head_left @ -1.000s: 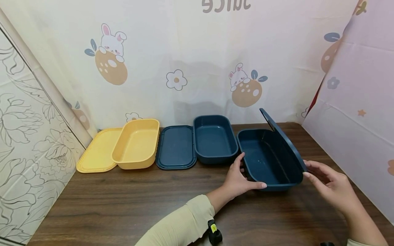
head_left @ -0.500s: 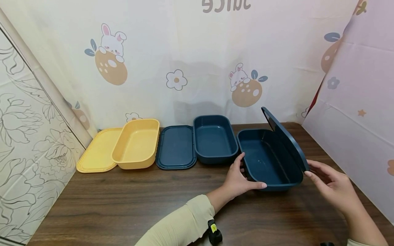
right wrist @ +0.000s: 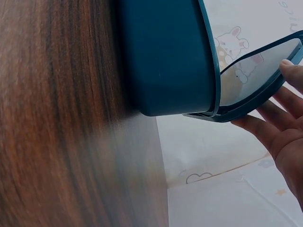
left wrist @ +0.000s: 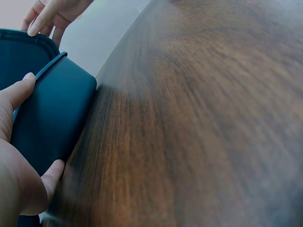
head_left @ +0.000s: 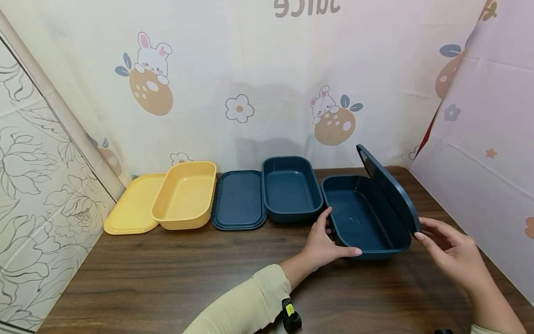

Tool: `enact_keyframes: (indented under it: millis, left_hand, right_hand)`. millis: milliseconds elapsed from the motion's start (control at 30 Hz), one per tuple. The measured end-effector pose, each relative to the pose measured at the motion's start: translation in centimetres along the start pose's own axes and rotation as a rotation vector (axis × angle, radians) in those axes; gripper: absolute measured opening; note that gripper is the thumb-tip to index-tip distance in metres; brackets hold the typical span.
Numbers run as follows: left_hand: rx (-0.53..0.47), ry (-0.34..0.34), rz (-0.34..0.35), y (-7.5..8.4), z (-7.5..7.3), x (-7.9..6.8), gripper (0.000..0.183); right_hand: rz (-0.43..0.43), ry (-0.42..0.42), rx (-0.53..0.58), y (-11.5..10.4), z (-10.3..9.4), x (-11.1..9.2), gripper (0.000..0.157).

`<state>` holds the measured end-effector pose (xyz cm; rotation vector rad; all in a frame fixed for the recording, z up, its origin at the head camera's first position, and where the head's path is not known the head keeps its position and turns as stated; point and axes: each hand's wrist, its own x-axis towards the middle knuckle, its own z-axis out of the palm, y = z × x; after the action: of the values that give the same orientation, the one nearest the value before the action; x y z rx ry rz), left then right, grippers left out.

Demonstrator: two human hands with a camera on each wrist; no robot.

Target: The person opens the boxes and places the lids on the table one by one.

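Note:
At the right of the head view, a dark blue rectangular food container (head_left: 359,215) sits on the table with its inside facing up. My left hand (head_left: 321,248) holds its near left corner, thumb along the front rim and fingers against the left side. A dark blue lid (head_left: 388,185) stands tilted over the container's right side, leaning outward. With thumb and fingers, my right hand (head_left: 452,250) pinches the lid's near corner. The right wrist view shows the lid (right wrist: 248,106) raised beside the rim, and the container (right wrist: 165,56) has its base on the wood.
Left of this container stands another blue container (head_left: 291,185), a flat blue lid (head_left: 239,199) beside it. Farther left, a yellow container (head_left: 185,195) overlaps a yellow lid (head_left: 133,204). A printed curtain (head_left: 267,116) hangs behind the brown wooden table (head_left: 167,273); a pale sheet hangs at right.
The lid has shifted slightly right and tilted further away from the container, moved by my right hand. My left hand and the other containers have stayed in place.

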<state>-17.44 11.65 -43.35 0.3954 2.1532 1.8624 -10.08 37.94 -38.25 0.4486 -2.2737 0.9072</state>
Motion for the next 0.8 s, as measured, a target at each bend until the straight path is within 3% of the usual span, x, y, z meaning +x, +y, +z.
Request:
enact_keyframes:
  millis: [533, 800]
  left_hand:
    - [0.004, 0.002, -0.008, -0.10, 0.05, 0.14, 0.102]
    - [0.010, 0.002, -0.014, 0.09, 0.02, 0.01, 0.103]
  right_hand:
    - [-0.031, 0.036, 0.094, 0.64, 0.05, -0.03, 0.039]
    - [0.011, 0.050, 0.068, 0.53, -0.05, -0.06, 0.038]
